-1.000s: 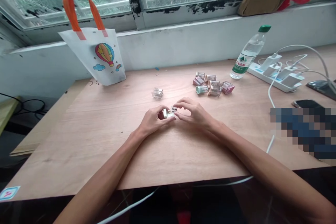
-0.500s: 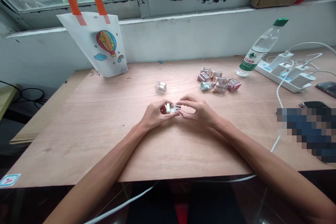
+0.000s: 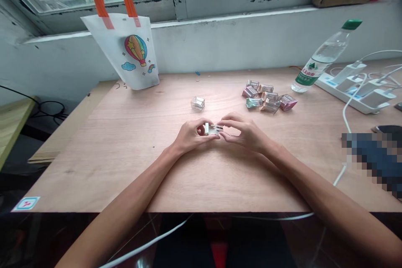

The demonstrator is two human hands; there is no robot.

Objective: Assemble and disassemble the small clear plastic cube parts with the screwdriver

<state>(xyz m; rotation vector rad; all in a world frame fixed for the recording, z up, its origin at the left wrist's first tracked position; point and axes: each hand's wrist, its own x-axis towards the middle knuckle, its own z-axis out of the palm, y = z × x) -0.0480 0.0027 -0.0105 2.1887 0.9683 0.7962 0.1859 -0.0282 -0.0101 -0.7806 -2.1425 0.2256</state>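
Carefully, both hands work close together above the middle of a bare plywood table (image 3: 94, 167). The left hand (image 3: 194, 134) and the right hand (image 3: 246, 132) hold between them one small transparent box with a white end (image 3: 213, 129). The grip is narrow: the left fingers and thumb close around the white end, while the right fingertips (image 3: 228, 122) pinch the opposite end. I cannot tell how strongly they press, or if the box touches the wood under it.

Ahead of the hands stands a clear square cube (image 3: 197, 103), alone on the wood. Farther right lies a small group of pink, green and brown shiny cubes (image 3: 269, 96). Beyond them stand a plastic water bottle with a green cap (image 3: 323, 60) and a white power strip with chargers (image 3: 354, 94). A white cloth bag with orange handles (image 3: 119, 67) leans against the wall.

The main risk is the smooth surface of the small box. If the fingertips slip or the pressure becomes uneven, it could fall and slide on the wood. If its white end is a separate part, which I cannot confirm, a twist could also loosen it. A careless reach to the right could knock the group of cubes or the bottle.
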